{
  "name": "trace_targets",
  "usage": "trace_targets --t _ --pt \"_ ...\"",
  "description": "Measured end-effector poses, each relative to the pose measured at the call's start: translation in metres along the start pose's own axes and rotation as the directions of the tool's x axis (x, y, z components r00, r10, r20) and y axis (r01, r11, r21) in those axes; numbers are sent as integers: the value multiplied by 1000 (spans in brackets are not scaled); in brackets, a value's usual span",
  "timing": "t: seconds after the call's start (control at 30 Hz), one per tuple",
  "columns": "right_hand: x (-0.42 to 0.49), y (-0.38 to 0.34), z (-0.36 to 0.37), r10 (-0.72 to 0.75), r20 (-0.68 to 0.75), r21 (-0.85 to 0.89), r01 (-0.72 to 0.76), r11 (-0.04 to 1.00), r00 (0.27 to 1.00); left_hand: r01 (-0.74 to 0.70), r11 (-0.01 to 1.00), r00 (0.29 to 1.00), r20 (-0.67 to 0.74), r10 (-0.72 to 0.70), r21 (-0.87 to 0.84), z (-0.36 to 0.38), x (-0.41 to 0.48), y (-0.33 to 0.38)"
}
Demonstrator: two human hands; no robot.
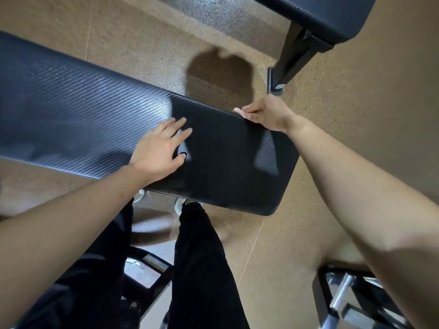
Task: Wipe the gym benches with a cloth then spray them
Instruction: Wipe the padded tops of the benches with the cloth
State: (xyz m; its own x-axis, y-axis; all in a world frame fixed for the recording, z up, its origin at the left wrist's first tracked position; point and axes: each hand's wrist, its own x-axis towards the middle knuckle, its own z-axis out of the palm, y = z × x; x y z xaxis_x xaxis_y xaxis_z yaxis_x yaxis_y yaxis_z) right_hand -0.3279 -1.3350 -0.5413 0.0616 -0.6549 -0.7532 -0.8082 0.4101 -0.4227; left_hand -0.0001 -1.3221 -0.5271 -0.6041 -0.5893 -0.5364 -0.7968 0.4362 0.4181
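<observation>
A long black gym bench (83,110) with a woven-texture pad runs from the left edge to the middle of the view. My left hand (161,148) lies flat on the pad with fingers spread, holding nothing. My right hand (266,112) is at the bench's far edge near its right end, closed on a small pale pink cloth (238,112). Only a corner of the cloth shows past my fingers. It presses against the pad's rim. No spray bottle is in view.
A second black bench (332,17) with its black steel leg (292,58) stands at the top right. The floor (356,115) is speckled brown rubber. My legs in black trousers (202,257) stand below the bench. Metal frames sit at the bottom left (147,269) and bottom right (344,295).
</observation>
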Motion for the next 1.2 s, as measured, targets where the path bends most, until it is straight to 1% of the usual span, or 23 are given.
trace_targets --t 0.03,0.1,0.17,0.27,0.33,0.47,0.53,0.6,0.7,0.83,0.93,1.07,1.13,1.2 --pt "0 -3 2 36 -1 124 -35 992 999 16 1000 1000 -14 -16 8 -1 -1 -2" --pt "-1 -8 3 64 -1 356 -60 933 998 68 998 996 -51 -67 11 -3 -5 -8" --pt "2 -10 7 44 11 436 -44 899 999 121 993 990 -78 -119 20 -7 -10 -19" --pt "11 -17 6 23 110 525 -78 847 994 182 983 979 -100 -178 35 -14 -18 -39" --pt "20 -29 4 66 146 513 -132 848 987 223 974 970 -107 -218 40 -18 -23 -55" --pt "38 -69 2 155 163 358 -204 911 974 292 956 950 -128 -286 33 -28 -31 -85" --pt "49 -90 3 170 214 293 -229 928 962 318 948 940 -142 -311 29 -32 -36 -98" --pt "56 -115 0 228 239 246 -286 926 944 354 935 925 -157 -345 31 -37 -40 -112" --pt "70 -146 0 300 239 256 -357 898 924 423 905 896 -168 -411 38 -43 -46 -133" --pt "88 -183 9 293 307 226 -369 902 905 493 869 859 -175 -480 35 -50 -58 -164" --pt "94 -214 13 301 320 201 -375 905 898 547 836 827 -169 -535 29 -53 -65 -186" --pt "103 -249 16 313 312 128 -367 921 897 604 796 783 -153 -603 -47 -59 -72 -217" --pt "109 -265 16 336 336 110 -391 914 880 604 794 781 -147 -606 -66 -60 -75 -228" --pt "113 -282 15 347 359 105 -407 907 866 590 806 795 -143 -590 -47 -60 -78 -233"
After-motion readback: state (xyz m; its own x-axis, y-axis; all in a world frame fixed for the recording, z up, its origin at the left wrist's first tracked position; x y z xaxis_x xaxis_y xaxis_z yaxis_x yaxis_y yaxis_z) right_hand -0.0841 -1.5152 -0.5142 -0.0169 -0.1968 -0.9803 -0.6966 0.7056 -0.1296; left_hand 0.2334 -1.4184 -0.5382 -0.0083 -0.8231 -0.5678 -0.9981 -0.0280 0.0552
